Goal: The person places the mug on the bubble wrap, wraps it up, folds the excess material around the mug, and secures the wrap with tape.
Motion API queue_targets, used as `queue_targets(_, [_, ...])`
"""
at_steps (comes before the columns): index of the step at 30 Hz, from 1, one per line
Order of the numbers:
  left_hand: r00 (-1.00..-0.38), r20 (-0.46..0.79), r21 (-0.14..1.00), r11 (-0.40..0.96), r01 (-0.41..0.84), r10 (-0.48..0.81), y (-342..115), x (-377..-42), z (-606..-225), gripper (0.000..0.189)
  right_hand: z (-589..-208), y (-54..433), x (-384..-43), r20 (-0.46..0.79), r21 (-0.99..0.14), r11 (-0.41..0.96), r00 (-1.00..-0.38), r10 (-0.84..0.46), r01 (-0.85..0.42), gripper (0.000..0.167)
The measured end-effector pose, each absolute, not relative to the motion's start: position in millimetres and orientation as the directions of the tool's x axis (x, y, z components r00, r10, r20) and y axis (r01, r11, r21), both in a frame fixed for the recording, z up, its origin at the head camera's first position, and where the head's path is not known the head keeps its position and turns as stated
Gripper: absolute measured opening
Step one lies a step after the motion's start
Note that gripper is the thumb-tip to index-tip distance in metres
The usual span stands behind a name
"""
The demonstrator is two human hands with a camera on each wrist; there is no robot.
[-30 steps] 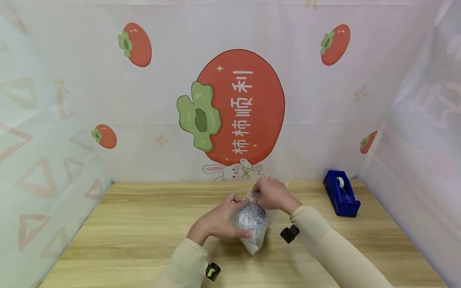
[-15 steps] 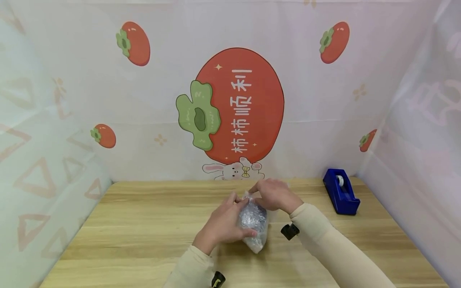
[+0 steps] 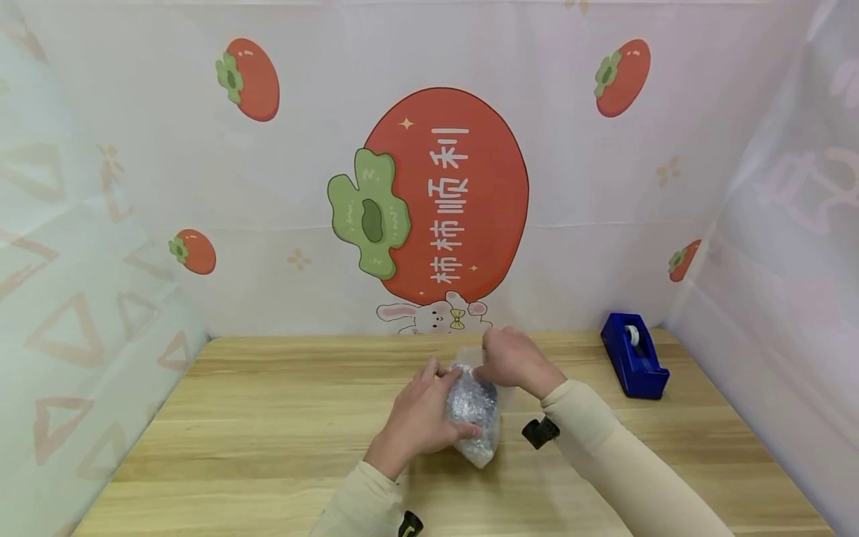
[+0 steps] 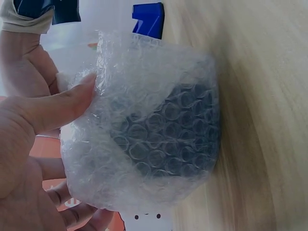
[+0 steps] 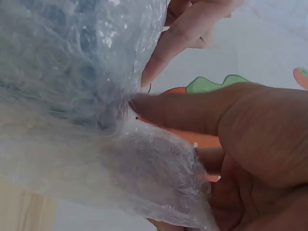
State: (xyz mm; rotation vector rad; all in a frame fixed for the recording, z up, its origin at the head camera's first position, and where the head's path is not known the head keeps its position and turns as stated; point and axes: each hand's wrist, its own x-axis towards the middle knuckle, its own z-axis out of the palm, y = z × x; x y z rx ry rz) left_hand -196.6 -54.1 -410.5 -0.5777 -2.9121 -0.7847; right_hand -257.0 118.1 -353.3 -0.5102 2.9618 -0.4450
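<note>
Clear bubble wrap [image 3: 473, 409] is folded round a dark, blocky object [image 4: 185, 139], forming a small bundle over the wooden table. What the object is cannot be told through the bubbles. My left hand [image 3: 419, 418] grips the bundle from its left, thumb on the near face and fingers round the far side. At the top right, my right hand [image 3: 515, 362] pinches a loose flap of the wrap [image 5: 154, 168]. The right wrist view has that flap running between thumb and curled fingers, the thumb tip pressed where the flap meets the bundle.
A blue tape dispenser [image 3: 634, 358] with a white roll stands at the table's back right. The wooden tabletop [image 3: 268, 425] ends at a white backdrop [image 3: 570, 253] printed with persimmons, and similar sheets hang on both sides.
The bundle's lower tip has swung slightly right and up, with my left hand shifting right along with it. My right hand's fingers have moved along the flap at the top.
</note>
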Motion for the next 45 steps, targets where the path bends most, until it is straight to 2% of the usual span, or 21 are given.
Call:
queue_targets(6, [-0.937,0.156,0.485,0.802,0.348,0.313,-53.2,-196.4,-412.1,0.093,-352.9,122.2,-248.8,0.068,-0.286,0.856,-0.901,-0.429,-0.430,0.038])
queue_targets(12, [-0.936,0.171,0.487,0.799,0.353,0.309,-52.7,-194.8,-412.2,0.093,-352.2,128.7,-240.4,0.102,-0.320,0.818,-0.875,-0.472,-0.478,0.027])
queue_targets(16, [-0.937,0.167,0.479,0.805,0.350,0.308,-52.1,-194.1,-411.0,0.093,-352.6,134.3,-235.4,0.115,-0.373,0.779,-0.858,-0.501,-0.504,0.027])
queue_targets(23, [-0.940,0.160,0.482,0.807,0.341,0.302,-51.7,-194.8,-411.6,0.094,-361.8,142.4,-227.5,0.220,-0.411,0.700,-0.808,-0.546,-0.585,0.021])
queue_targets(29, [-0.939,0.174,0.490,0.800,0.345,0.298,-52.5,-195.9,-413.6,0.095,-368.7,150.6,-220.3,0.236,-0.442,0.649,-0.779,-0.581,-0.619,0.020])
queue_targets(33, [-0.939,0.177,0.508,0.790,0.343,0.294,-53.9,-196.4,-414.6,0.095,-373.1,155.1,-214.1,0.260,-0.417,0.626,-0.746,-0.613,-0.659,0.018])
queue_targets(40, [-0.936,0.184,0.520,0.779,0.351,0.299,-56.0,-196.4,-415.8,0.095,-384.4,158.2,-200.1,0.346,-0.303,0.592,-0.665,-0.662,-0.747,0.010])
queue_targets(45, [-0.930,0.193,0.506,0.780,0.368,0.314,-56.9,-197.3,-417.0,0.095,-388.7,159.4,-192.9,0.355,-0.289,0.586,-0.653,-0.669,-0.757,0.013])
